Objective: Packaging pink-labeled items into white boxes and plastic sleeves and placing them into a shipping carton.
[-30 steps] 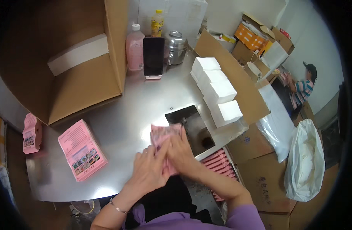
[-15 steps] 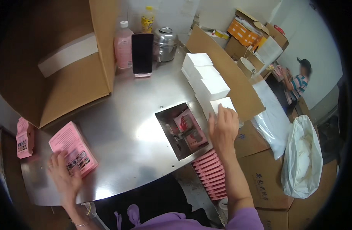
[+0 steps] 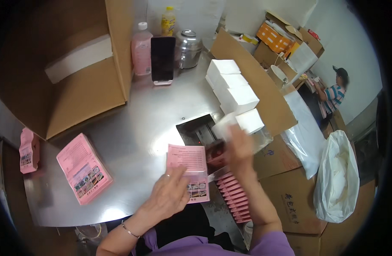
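- On the steel table [image 3: 132, 141], just ahead of the person, a pink leaflet [image 3: 188, 170] is pinned flat under the left hand [image 3: 168, 194]; its long axis runs away from the body, and its near lower half is covered by the fingers
- The left fingers are laid out flat and slightly spread on the sheet, pressing rather than pinching; the forearm comes in from the lower edge, bracelet at the wrist
- The right hand [image 3: 238, 147] is blurred, raised just right of the leaflet, over the open metal tray [image 3: 196, 128] and beside a white box [image 3: 249, 120]; whether something white is gripped or the fingers are merely curled cannot be told
- The leaflet lies left of the right hand and is touched only by the left, so the left is the nearer one
- A stack of pink leaflets [image 3: 84, 167] is seen well apart to the left, a row of white boxes [image 3: 230, 87] beyond the tray, pink packets [image 3: 234, 194] in a row below the table edge
- Another person [image 3: 334, 94] is seen far right, by the cartons
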Demonstrator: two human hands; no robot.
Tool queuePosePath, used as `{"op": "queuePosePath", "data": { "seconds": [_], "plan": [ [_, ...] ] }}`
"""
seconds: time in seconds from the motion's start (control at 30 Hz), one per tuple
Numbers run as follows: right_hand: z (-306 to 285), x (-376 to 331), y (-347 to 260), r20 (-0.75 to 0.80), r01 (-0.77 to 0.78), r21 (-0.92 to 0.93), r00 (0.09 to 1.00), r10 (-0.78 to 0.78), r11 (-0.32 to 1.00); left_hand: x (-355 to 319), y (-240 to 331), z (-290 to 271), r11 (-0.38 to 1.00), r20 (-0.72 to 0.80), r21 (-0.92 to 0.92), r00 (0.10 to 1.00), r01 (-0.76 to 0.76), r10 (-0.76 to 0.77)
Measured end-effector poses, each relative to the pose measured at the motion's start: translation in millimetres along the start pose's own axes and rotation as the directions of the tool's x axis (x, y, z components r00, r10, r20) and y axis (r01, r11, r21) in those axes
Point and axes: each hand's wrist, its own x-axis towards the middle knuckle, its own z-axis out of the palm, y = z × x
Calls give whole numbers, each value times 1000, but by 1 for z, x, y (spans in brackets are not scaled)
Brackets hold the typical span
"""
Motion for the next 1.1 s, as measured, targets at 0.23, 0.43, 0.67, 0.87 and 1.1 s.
{"op": "queuePosePath", "data": {
  "seconds": [0.23,0.43,0.67,0.87,1.1],
  "plan": [
    [13,-6,-95,394,130,170,900,-189,977,-4,-3,6,926,-113,312,976,214,-187],
    [1,10,-97,248,53,489,949,-197,871,-3,-16,-3,898,-180,381,970,221,-162],
    [-6,7,47,-12,-202,-370,977,213,907,2,-5,2,811,-163,500,953,303,-256],
    [-5,0,56,52,-330,-169,938,343,929,2,3,-11,851,-84,485,979,202,-184],
    [-12,-2,61,58,-409,-5,911,408,913,-3,-3,6,915,-19,377,989,146,-150]
  ]
}}
